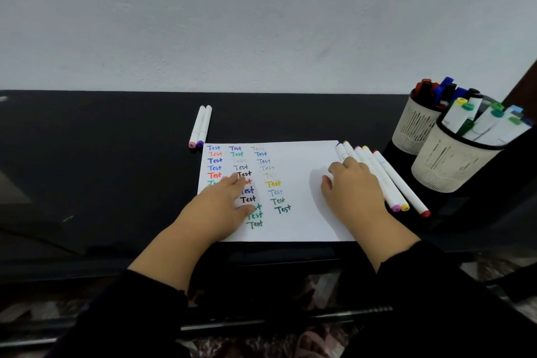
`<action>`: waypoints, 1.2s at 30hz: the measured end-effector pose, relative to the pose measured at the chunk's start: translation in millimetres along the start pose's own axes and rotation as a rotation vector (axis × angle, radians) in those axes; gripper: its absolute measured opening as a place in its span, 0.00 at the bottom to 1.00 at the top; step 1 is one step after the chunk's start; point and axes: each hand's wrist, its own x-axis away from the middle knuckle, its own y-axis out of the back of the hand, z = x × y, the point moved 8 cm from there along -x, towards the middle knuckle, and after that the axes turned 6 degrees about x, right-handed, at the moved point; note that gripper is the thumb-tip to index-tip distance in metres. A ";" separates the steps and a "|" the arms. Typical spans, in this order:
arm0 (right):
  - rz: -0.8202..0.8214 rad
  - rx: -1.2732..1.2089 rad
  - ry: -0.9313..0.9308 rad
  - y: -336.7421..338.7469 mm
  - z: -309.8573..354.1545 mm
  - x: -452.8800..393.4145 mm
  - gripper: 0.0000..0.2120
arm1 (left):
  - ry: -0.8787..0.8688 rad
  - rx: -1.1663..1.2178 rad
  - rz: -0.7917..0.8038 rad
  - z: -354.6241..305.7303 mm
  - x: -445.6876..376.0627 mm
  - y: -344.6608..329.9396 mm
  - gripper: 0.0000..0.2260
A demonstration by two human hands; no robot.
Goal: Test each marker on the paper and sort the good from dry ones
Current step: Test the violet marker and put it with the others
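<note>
A white sheet of paper lies on the black table, covered with columns of the word "Test" in many colours, some faint. My left hand lies flat on the paper's left part with straight fingers. My right hand rests on the paper's right edge, its fingertips touching a row of several white markers with pink, yellow and red caps. Whether it grips one of them is hidden. Two more white markers, capped pink and purple, lie side by side beyond the paper's top left corner.
Two pale mesh pen cups stand at the right: the rear cup holds dark red, blue and black markers, the front cup holds white markers with green and blue caps. A white wall backs the table.
</note>
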 end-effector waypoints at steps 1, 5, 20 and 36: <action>0.006 -0.002 0.030 0.4 7.6 -1.0 0.15 | 0.016 -0.008 -0.006 4.6 0.9 2.2 0.29; -0.004 -0.064 0.153 9.4 38.8 -12.6 0.15 | 0.120 -0.007 -0.096 31.2 1.0 24.0 0.29; 0.276 -0.403 0.245 -4.8 186.4 -148.1 0.13 | 0.274 -0.079 -0.212 87.2 -30.2 64.7 0.31; 0.424 -0.399 0.112 -44.0 243.0 -193.1 0.10 | 0.254 -0.086 -0.203 101.5 -36.6 58.0 0.31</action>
